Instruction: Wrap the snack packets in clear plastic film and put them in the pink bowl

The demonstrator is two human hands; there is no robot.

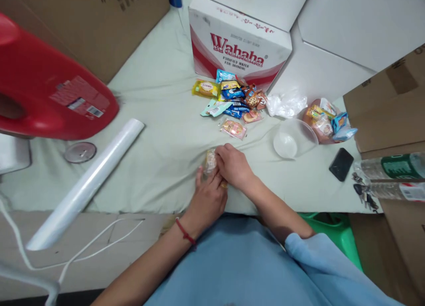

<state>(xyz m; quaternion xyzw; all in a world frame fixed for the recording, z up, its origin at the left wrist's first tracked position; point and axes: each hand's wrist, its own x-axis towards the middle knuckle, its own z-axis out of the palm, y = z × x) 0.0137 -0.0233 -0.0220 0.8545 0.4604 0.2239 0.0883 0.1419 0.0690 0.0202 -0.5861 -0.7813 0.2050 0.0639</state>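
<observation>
A small snack in a clear and yellow wrapper (210, 161) is at my hands near the table's front edge. My left hand (207, 197), with a red cord on its wrist, grips the snack from the near side, its thumb to the left of the wrapper. From the right, my right hand (234, 165) has its fingers curled on the wrapper's side, and the two hands touch. Part of the wrapper is hidden beneath the fingers. Beyond them are a flat pink-wrapped biscuit (233, 128) and a pile of packaged snacks (234, 93).
To the right stand a clear plastic tub (307, 135), a crumpled plastic bag (287, 103), a filled snack container (327, 122), a black case (341, 164), keys (365, 195) and bottles (398, 166). Leftward are a plastic roll (96, 177) and a red jug (63, 84). A Wahaha box (237, 49) stands behind.
</observation>
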